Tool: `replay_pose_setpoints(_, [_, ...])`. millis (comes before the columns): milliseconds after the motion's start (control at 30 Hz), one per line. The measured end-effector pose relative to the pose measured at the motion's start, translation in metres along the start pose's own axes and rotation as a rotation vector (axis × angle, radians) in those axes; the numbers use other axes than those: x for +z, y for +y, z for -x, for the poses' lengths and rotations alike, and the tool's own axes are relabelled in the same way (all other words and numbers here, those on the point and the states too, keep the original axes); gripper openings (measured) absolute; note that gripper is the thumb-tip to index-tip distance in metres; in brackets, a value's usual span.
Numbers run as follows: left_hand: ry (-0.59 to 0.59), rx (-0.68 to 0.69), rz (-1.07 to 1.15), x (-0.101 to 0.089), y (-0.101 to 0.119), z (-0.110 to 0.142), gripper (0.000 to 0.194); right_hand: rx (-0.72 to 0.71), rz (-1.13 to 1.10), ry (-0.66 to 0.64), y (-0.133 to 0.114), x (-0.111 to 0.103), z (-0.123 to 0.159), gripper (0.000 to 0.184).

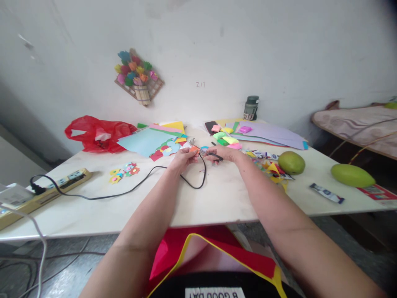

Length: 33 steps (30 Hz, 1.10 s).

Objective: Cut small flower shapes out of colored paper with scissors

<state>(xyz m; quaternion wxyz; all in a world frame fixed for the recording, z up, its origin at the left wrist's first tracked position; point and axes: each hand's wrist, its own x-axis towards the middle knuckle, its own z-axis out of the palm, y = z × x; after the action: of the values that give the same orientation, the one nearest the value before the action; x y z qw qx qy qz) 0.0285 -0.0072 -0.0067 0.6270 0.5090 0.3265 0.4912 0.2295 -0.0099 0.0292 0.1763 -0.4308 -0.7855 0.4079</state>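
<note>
Both my arms reach out over a white table (217,198). My left hand (183,157) is closed, pinching a small orange paper piece (194,149) between its fingertips. My right hand (223,154) is closed round a dark corded tool (214,156) whose tip meets the orange piece. The tool's black cord (130,189) loops below my hands and runs left to a power strip (46,191). Cut paper shapes (169,148) lie just beyond my left hand.
Coloured paper sheets (149,138) and purple sheets (273,134), small folded paper blocks (228,138), a red plastic bag (96,132), paper flowers (124,171), two green mangoes (291,162) (352,175), a dark jar (251,107), a paper-flower wall decoration (138,76), a bed (356,124) at right.
</note>
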Motion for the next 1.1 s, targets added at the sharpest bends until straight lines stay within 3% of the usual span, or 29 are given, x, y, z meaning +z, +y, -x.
replay_pose_setpoints(700, [-0.002,-0.009,0.014,-0.0009,0.0003,0.0001,0.025,-0.053,-0.005,0.009,0.0051,0.0,-0.0027,0.037])
replay_pose_setpoints(1100, [0.017,0.011,0.04,-0.0007,0.0001,0.0015,0.02,-0.014,-0.053,0.103,-0.001,0.0014,-0.0004,0.028])
